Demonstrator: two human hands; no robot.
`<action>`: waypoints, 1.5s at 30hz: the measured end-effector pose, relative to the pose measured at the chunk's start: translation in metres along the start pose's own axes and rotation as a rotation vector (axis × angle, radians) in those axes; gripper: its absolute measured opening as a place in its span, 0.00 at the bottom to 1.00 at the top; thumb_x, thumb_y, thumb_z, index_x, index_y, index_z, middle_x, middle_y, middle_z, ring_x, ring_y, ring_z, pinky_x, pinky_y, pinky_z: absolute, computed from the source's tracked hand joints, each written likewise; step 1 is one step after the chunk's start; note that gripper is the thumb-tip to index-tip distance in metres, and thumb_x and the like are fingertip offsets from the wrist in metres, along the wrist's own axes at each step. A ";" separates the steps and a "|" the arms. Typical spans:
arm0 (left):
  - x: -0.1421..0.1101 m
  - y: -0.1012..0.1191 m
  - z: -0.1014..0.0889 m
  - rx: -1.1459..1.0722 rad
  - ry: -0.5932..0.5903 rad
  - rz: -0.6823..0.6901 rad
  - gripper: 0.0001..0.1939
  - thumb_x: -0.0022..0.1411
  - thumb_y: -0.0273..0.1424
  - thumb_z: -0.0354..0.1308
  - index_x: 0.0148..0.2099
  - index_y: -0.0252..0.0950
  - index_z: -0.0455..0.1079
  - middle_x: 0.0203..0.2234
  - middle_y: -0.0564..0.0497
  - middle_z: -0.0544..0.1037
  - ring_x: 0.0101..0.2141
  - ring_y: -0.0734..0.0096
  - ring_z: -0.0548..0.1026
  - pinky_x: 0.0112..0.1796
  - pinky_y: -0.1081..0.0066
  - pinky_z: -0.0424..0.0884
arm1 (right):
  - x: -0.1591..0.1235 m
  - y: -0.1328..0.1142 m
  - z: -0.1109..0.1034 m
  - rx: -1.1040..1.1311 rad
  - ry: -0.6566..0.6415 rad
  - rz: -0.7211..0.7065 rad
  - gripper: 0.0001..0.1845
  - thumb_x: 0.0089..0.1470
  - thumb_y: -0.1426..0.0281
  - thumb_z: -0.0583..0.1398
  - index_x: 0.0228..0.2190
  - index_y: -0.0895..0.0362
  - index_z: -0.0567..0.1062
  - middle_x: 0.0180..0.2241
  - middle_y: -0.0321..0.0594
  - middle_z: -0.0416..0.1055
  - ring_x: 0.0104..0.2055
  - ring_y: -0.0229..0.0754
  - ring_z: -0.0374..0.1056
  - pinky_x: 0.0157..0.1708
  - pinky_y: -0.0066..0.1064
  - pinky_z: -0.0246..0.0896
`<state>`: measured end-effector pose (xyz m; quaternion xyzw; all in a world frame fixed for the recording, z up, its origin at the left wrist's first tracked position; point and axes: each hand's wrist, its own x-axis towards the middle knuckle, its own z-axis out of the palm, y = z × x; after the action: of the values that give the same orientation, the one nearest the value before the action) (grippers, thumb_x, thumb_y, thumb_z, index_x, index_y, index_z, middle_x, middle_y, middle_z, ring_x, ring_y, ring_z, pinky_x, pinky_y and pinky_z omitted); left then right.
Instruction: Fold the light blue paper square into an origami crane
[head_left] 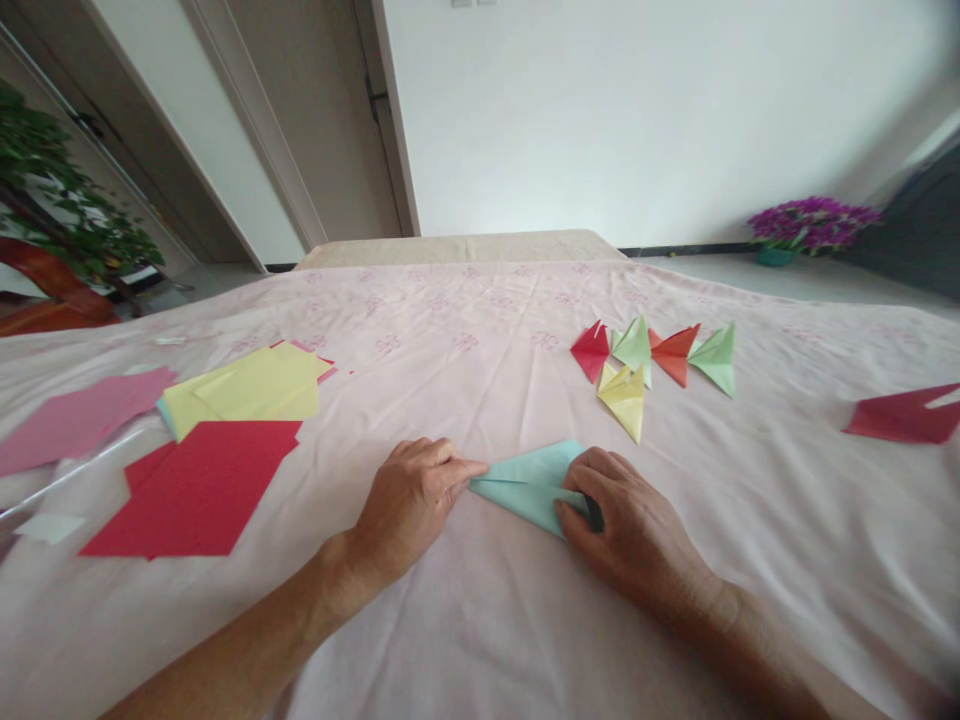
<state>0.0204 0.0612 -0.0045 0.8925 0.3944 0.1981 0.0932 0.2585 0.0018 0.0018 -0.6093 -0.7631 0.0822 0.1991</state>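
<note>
A light blue sheet of paper (525,482), folded to a long point, lies on the cloth in front of me. My left hand (420,495) has its fingers closed on the narrow left tip. Over the wide right end, my right hand (622,515) curls with thumb and fingers pressed to the paper. Something dark (594,512) shows between that thumb and the fingers; its kind is hidden. Beyond the right hand stand several small folded paper pieces: a red one (591,350), a yellow one (624,400), an orange one (675,352) and green ones (716,358).
At left lie red sheets (199,490), yellow sheets (259,388) and pink sheets (82,415). A dark red folded paper (904,415) rests at far right. The pink patterned tablecloth (450,390) has wrinkles. Behind are a door (315,110) and purple flowers (814,222).
</note>
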 end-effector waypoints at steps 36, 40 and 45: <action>-0.015 0.033 -0.002 0.501 -0.181 0.218 0.24 0.64 0.23 0.51 0.61 0.41 0.58 0.39 0.47 0.71 0.38 0.63 0.69 0.39 0.62 0.67 | -0.013 -0.012 -0.012 -0.249 0.138 -0.081 0.16 0.55 0.75 0.57 0.47 0.56 0.72 0.45 0.47 0.71 0.45 0.51 0.65 0.43 0.43 0.63; -0.012 0.035 -0.004 0.477 -0.180 0.217 0.19 0.65 0.25 0.51 0.57 0.40 0.63 0.39 0.48 0.71 0.38 0.61 0.69 0.39 0.60 0.68 | -0.022 -0.036 0.002 -0.257 0.074 -0.367 0.24 0.59 0.76 0.52 0.57 0.62 0.65 0.58 0.49 0.63 0.61 0.52 0.56 0.58 0.46 0.55; -0.014 0.027 -0.004 0.409 -0.146 0.216 0.22 0.64 0.25 0.53 0.59 0.40 0.62 0.39 0.47 0.72 0.39 0.59 0.70 0.39 0.59 0.69 | -0.030 -0.035 0.019 -0.291 0.008 -0.342 0.31 0.58 0.66 0.56 0.60 0.66 0.60 0.61 0.55 0.58 0.63 0.54 0.55 0.59 0.47 0.57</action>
<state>0.0286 0.0327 0.0036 0.9417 0.3209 0.0579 -0.0831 0.2244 -0.0331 -0.0083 -0.4936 -0.8584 -0.0661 0.1234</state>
